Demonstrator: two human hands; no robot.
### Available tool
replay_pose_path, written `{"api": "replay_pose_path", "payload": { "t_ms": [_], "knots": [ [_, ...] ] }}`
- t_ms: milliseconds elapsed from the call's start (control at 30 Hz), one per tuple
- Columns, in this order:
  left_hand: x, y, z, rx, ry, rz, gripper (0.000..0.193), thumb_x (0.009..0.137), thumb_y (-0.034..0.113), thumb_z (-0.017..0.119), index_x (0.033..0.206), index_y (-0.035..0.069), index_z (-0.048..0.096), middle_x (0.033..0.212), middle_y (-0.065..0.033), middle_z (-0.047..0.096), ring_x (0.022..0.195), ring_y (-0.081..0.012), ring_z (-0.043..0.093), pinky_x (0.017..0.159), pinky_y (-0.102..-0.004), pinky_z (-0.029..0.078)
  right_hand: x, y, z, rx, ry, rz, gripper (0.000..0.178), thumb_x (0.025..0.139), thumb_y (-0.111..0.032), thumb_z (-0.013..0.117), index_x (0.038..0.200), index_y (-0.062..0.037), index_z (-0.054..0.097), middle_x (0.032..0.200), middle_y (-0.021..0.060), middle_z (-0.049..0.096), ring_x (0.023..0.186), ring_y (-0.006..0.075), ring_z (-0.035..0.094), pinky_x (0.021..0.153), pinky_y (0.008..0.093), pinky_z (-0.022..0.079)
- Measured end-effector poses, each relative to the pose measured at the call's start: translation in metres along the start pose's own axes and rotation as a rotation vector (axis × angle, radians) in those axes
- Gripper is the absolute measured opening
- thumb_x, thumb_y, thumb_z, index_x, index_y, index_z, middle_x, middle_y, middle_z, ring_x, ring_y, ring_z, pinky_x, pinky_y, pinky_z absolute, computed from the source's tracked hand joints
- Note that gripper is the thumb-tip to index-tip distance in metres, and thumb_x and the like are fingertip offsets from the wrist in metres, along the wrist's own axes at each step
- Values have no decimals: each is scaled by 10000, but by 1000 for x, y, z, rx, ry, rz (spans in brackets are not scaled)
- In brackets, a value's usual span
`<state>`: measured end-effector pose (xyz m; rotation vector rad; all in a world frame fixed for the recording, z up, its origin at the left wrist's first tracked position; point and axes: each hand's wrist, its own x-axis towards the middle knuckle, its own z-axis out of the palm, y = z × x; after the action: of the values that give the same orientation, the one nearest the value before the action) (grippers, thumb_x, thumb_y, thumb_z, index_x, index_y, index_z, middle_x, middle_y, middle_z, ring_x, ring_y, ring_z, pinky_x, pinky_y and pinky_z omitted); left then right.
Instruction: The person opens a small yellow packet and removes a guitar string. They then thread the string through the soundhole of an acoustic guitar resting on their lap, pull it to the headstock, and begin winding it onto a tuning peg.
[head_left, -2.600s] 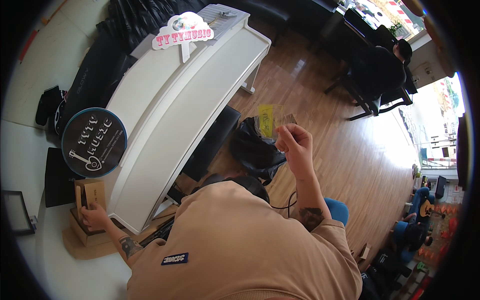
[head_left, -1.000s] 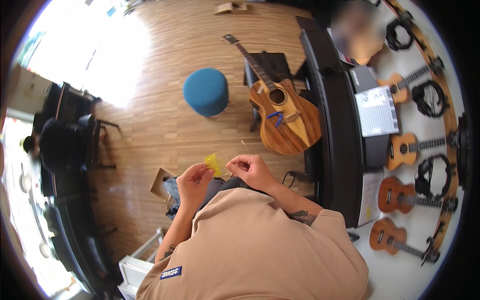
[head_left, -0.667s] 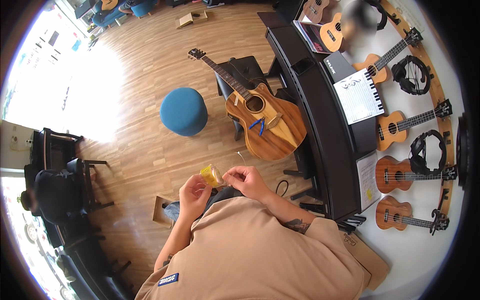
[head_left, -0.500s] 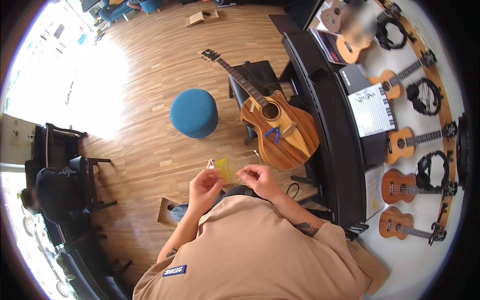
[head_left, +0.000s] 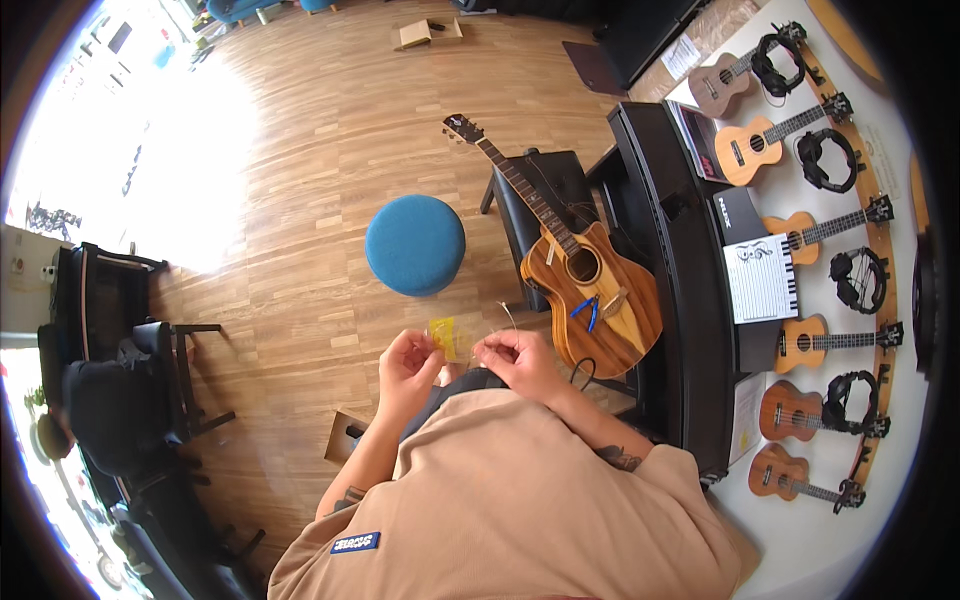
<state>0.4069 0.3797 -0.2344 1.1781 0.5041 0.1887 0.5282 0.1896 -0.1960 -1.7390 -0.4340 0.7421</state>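
Pinched strand (head_left: 510,316), lengthwise forward (tip leftward)

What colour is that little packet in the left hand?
The packet is yellow and partly clear; the head view shows it best.
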Motion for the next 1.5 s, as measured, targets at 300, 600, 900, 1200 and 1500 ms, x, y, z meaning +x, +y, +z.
{"api": "replay_pose_path", "payload": {
  "t_ms": [300, 600, 900, 1200, 1500],
  "knots": [
    [63, -6, 6, -30, -51, -70, 113, 951, -50, 638, 989, 52, 609, 978, -42, 704, 857, -113, 664, 718, -273, 529, 44, 35, -50, 314, 148, -76, 232, 999, -209, 745, 1019, 19, 785, 707, -16, 670, 698, 32, 587, 635, 229, 459],
    [150, 9, 75, 109, -301, -195, 111, 971, -18, 658, 1055, 52, 635, 998, -4, 723, 905, -87, 681, 736, -249, 523, 78, 243, -105, -155, 18, 357, 530, 936, -551, 780, 834, -31, 801, 662, 9, 676, 640, 102, 598, 599, 315, 454],
    [279, 10, 223, 316, -625, -134, 213, 974, -1, 686, 1171, 10, 607, 1035, -34, 691, 941, -124, 695, 813, -281, 564, 53, 223, -142, -60, 133, 411, 581, 899, -558, 792, 1042, 4, 813, 870, 146, 782, 756, 205, 715, 691, 354, 544],
    [444, -35, 415, 333, -736, -112, 343, 961, 55, 740, 1244, 28, 549, 1074, -79, 710, 950, -180, 731, 821, -289, 593, 36, 212, -156, -106, 483, 427, 572, 841, -522, 835, 942, 36, 768, 762, 191, 721, 668, 313, 691, 667, 411, 544],
    [598, -181, 563, 656, -641, 11, 397, 842, 169, 783, 1197, 22, 681, 955, -98, 756, 837, -174, 755, 743, -324, 600, 40, 184, -159, 25, 619, 752, 543, 852, -498, 826, 880, 38, 749, 745, 202, 706, 716, 339, 715, 690, 429, 559]
  ]
}}
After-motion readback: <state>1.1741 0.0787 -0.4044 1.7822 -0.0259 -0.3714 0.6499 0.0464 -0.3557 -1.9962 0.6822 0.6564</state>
